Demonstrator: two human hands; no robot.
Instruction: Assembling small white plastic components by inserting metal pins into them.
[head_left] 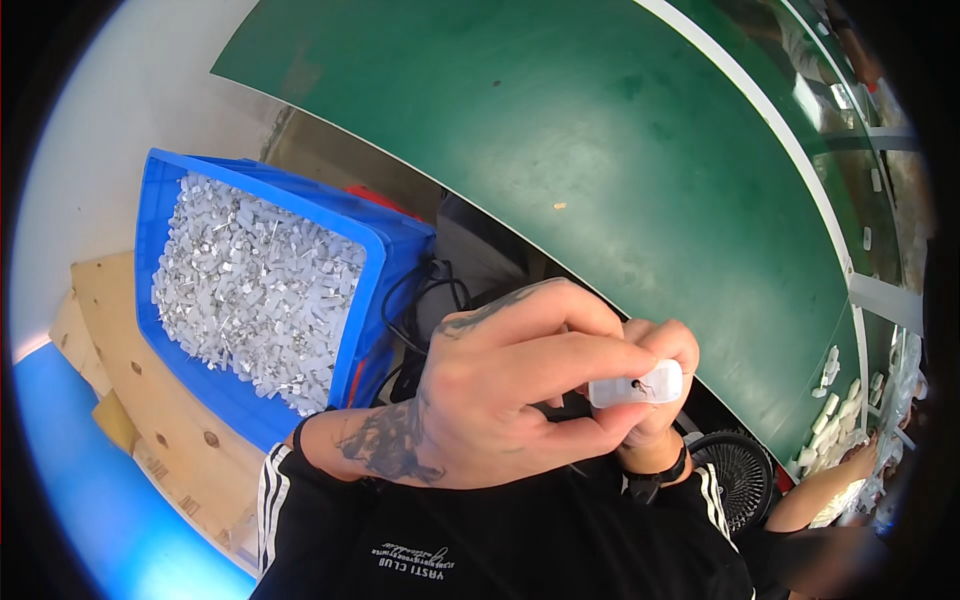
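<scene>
Hands (505, 390) curled together around white piece (660, 383)

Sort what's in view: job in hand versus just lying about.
Job: white plastic piece, left hand gripping it; likely the loose white pieces, blue bin.

Lying about, apparently: black fan; plywood board; tan scrap on green table.

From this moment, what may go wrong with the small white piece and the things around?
The small white piece, pinched in the left hand, might slip and drop past the edge of the green table.
The left forearm looks close to the blue bin; a bump might spill its loose pieces.
</scene>
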